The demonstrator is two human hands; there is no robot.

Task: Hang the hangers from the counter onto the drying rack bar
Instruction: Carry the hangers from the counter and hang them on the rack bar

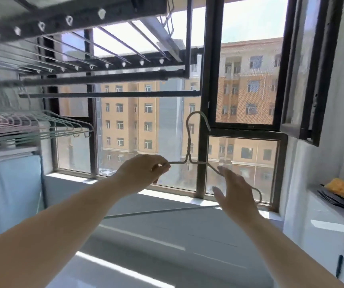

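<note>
A thin wire hanger [188, 142] is held upright in front of the window, its hook pointing up and curling right. My left hand [144, 171] pinches its left shoulder wire. My right hand [234, 190] is spread with fingers apart just in front of the hanger's right shoulder, and I cannot tell if it touches the wire. The dark drying rack bar [109, 94] runs horizontally above the hook. Several pale green hangers [63, 125] hang bunched at the left under the rack.
The ceiling drying rack [73, 19], with holed rails and thin rods, fills the top left. An open window sash [304, 65] juts in at the right. A counter [333, 221] at the right holds a dark tray with a yellow cloth [342, 190]. A white sill runs below.
</note>
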